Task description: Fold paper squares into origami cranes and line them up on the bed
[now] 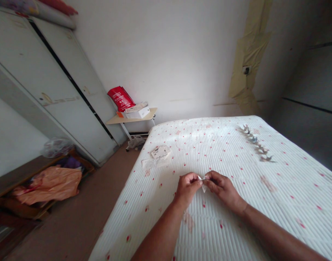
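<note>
Over the middle of the bed, my left hand (pixel 188 185) and my right hand (pixel 219 185) meet with their fingertips pinched. Between them is a small piece of folded paper (pixel 204 187), whitish, with a pointed end hanging below the fingers; most of it is hidden. To the right, a row of several folded paper birds (pixel 260 148) stands on the bedspread. At the left lies a stack of printed paper sheets (pixel 159 153), with another printed sheet (pixel 149 164) beside it.
The bed (pixel 220 221) has a ribbed white cover with red dots. Beyond its far left corner, a small table (pixel 151 114) bears a red bag (pixel 120 98) and a white box (pixel 138 113). Grey cabinets (pixel 65 90) and a low wooden shelf (pixel 16 181) stand left.
</note>
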{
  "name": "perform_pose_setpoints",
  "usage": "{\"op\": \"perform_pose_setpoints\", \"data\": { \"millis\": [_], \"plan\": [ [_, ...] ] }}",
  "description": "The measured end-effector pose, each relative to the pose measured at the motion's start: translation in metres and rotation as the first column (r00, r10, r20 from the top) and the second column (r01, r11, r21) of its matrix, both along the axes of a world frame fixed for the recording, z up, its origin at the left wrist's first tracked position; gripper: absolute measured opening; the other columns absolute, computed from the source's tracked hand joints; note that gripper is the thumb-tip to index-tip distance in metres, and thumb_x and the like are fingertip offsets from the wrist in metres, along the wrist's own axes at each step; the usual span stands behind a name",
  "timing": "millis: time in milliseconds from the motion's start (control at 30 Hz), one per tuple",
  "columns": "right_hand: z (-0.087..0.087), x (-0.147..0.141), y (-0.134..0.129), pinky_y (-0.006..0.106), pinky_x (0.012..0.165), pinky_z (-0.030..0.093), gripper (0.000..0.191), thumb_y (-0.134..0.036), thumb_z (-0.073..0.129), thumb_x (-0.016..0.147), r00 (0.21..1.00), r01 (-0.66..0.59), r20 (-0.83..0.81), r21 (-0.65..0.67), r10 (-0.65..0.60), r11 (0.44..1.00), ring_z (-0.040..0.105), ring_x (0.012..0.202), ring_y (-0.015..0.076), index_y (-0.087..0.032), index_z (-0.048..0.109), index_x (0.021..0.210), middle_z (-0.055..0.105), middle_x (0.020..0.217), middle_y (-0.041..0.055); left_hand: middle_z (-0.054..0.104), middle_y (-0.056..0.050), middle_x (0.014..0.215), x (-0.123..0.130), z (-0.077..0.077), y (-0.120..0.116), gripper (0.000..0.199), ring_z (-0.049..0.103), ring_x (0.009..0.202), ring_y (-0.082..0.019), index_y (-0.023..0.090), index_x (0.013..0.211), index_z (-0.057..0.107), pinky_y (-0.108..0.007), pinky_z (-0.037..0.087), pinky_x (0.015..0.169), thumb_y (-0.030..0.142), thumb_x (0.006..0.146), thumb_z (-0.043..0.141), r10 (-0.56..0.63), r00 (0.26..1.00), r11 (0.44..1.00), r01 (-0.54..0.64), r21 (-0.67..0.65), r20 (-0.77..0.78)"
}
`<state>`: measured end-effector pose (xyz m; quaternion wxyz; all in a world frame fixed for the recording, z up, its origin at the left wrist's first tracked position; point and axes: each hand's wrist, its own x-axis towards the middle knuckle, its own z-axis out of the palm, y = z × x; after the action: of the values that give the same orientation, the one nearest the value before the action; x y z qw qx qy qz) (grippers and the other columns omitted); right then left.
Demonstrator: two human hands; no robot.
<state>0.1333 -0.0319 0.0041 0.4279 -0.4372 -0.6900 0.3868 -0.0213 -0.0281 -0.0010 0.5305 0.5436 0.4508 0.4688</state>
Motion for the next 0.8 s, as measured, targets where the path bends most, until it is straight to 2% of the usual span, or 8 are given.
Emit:
{"op": "perform_pose_setpoints", "data": {
  "millis": [167, 400, 533, 633, 700, 800],
  "plan": [
    [0.000, 0.002, 0.002, 0.022, 0.054, 0.039, 0.021, -0.040, 0.054, 0.078, 0.999, -0.037, -0.032, -0.106, 0.034, 0.994, 0.048, 0.059, 0.0116, -0.019, 0.053, 0.075, 0.050, 0.063, -0.0030, 0.052, 0.003, 0.054, 0.002, -0.007, 0.002, 0.014, 0.043, 0.054, -0.008, 0.013, 0.058, 0.059, -0.021, 0.031, 0.054, 0.026, 0.061, 0.062, 0.030, 0.999, 0.999, -0.030, -0.031, -0.027],
    [0.001, 0.003, 0.003, 0.023, 0.054, 0.040, 0.031, -0.048, 0.057, 0.075, 0.989, -0.087, -0.132, -0.217, 0.059, 0.972, 0.049, 0.058, 0.0114, -0.017, 0.057, 0.074, 0.053, 0.064, -0.0016, 0.052, 0.003, 0.053, 0.002, -0.004, 0.000, 0.017, 0.043, 0.053, -0.008, 0.013, 0.058, 0.059, -0.020, 0.032, 0.052, 0.028, 0.061, 0.064, 0.029, 0.999, 0.999, -0.030, -0.016, -0.039],
    [-0.001, 0.005, 0.003, 0.023, 0.054, 0.039, 0.029, -0.047, 0.054, 0.077, 0.995, -0.058, -0.095, -0.148, 0.044, 0.987, 0.049, 0.059, 0.0116, -0.018, 0.057, 0.072, 0.052, 0.063, -0.0019, 0.057, 0.002, 0.058, 0.003, -0.004, -0.001, 0.012, 0.048, 0.057, -0.009, 0.014, 0.061, 0.059, -0.020, 0.037, 0.056, 0.025, 0.065, 0.062, 0.063, 0.995, 0.997, -0.059, 0.057, -0.075],
    [0.000, 0.007, 0.003, 0.022, 0.055, 0.039, 0.026, -0.042, 0.051, 0.081, 1.000, -0.027, -0.013, -0.052, 0.027, 0.998, 0.048, 0.060, 0.0121, -0.018, 0.056, 0.071, 0.051, 0.063, -0.0021, 0.060, 0.001, 0.064, 0.002, -0.001, -0.002, 0.004, 0.051, 0.061, -0.011, 0.015, 0.068, 0.060, -0.021, 0.039, 0.059, 0.018, 0.066, 0.061, 0.104, 0.977, 0.983, -0.073, 0.168, -0.185],
    [0.000, 0.008, 0.003, 0.022, 0.053, 0.037, 0.024, -0.039, 0.049, 0.083, 0.998, -0.014, 0.060, -0.013, 0.015, 1.000, 0.047, 0.058, 0.0123, -0.019, 0.055, 0.071, 0.050, 0.061, -0.0023, 0.062, -0.001, 0.074, -0.001, 0.003, -0.003, 0.011, 0.053, 0.069, -0.012, 0.016, 0.076, 0.062, -0.022, 0.041, 0.064, 0.012, 0.066, 0.061, 0.178, 0.938, 0.941, -0.075, 0.330, -0.297],
    [-0.001, 0.009, 0.003, 0.023, 0.052, 0.036, 0.023, -0.036, 0.047, 0.083, 0.986, 0.007, 0.163, 0.050, -0.015, 0.999, 0.047, 0.057, 0.0124, -0.020, 0.051, 0.068, 0.049, 0.059, -0.0025, 0.063, -0.003, 0.084, -0.006, 0.009, -0.006, 0.020, 0.053, 0.083, -0.016, 0.020, 0.086, 0.063, -0.028, 0.041, 0.075, 0.007, 0.071, 0.057, 0.325, 0.827, 0.786, 0.034, 0.617, -0.459]
  ]
}}
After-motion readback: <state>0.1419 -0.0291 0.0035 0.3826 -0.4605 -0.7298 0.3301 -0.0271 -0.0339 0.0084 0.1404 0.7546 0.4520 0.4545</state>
